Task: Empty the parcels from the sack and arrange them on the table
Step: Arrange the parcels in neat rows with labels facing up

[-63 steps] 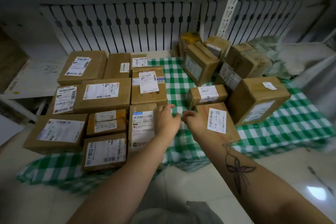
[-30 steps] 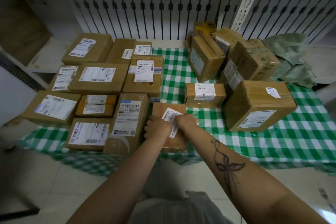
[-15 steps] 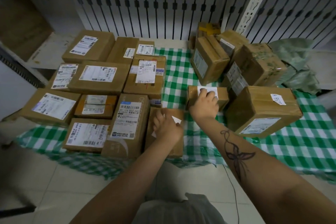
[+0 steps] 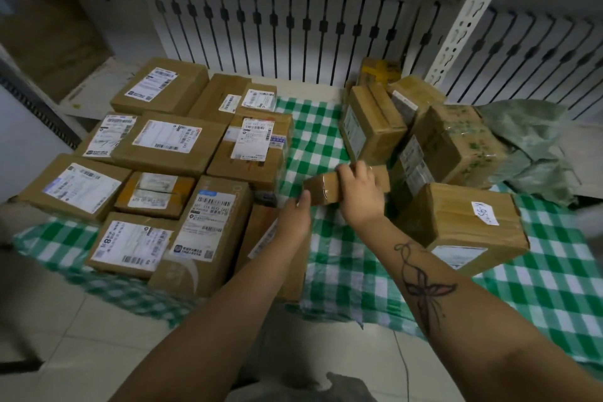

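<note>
Head view, left to right: on the left of the desk (image 4: 538, 287), under its green checked cloth, the sorted parcels (image 4: 169, 143) lie flat in tight rows, labels up. Just right of them the left hand (image 4: 295, 215) reaches forward, its grip spread, fingertips at the near left corner of the small parcel (image 4: 323, 188). The right hand (image 4: 359, 196) has its grip closed over that parcel's top, holding it tilted and seemingly just clear of the cloth. Further right, the unsorted parcels (image 4: 456, 147) sit jumbled, and the emptied green sack (image 4: 535, 153) lies crumpled at the far right. The step looks like arranging: carrying this parcel across to the rows. Next it wants both hands steadying it, label up, into the gap beside the row.
</note>
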